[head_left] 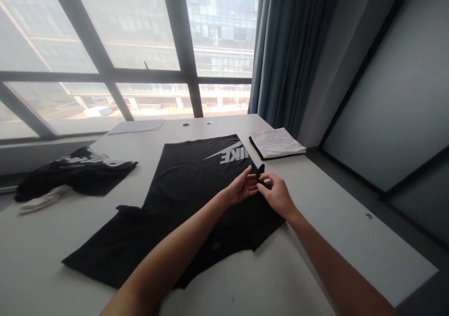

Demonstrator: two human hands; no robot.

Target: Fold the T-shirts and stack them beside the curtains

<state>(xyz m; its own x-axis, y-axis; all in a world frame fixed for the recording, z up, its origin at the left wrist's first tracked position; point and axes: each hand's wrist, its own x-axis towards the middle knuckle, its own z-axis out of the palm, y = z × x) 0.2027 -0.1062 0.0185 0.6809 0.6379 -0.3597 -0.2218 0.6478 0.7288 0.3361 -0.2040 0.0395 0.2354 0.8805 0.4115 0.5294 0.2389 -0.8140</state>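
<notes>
Clock positions are taken from the middle of the black Nike T-shirt (pixel 191 194), which lies spread on the white tabletop (pixel 336 194) directly before the person. Its neck curve faces the wearer at 6 o'clock, and one sleeve (pixel 101 255) extends toward 8 o'clock; the flat lay appears intended to keep the cloth smooth and its edges within reach.

Both hands work at the shirt's 3 o'clock edge. The right hand (pixel 277 194) pinches the black cloth between thumb and forefinger, raising a small flap, presumably for control of the edge alone. The left hand (pixel 242 186) is loosely spread, palm turned toward the right, thumb apart from the fingers, seemingly to steady the raised cloth; whether its fingertips bear on it cannot be told.

The white NIKE lettering (pixel 233 154), inverted to the wearer, sits at 1 o'clock. At 9 to 10 o'clock lies a crumpled black-and-white garment (pixel 84 171), apparently kept clear of the shirt. At 2 o'clock rests a neatly folded white cloth (pixel 278 143) with a black layer beneath, seemingly set aside as a stack. Farthest on the tabletop, a flat white sheet (pixel 136 126) occupies 11 o'clock.
</notes>
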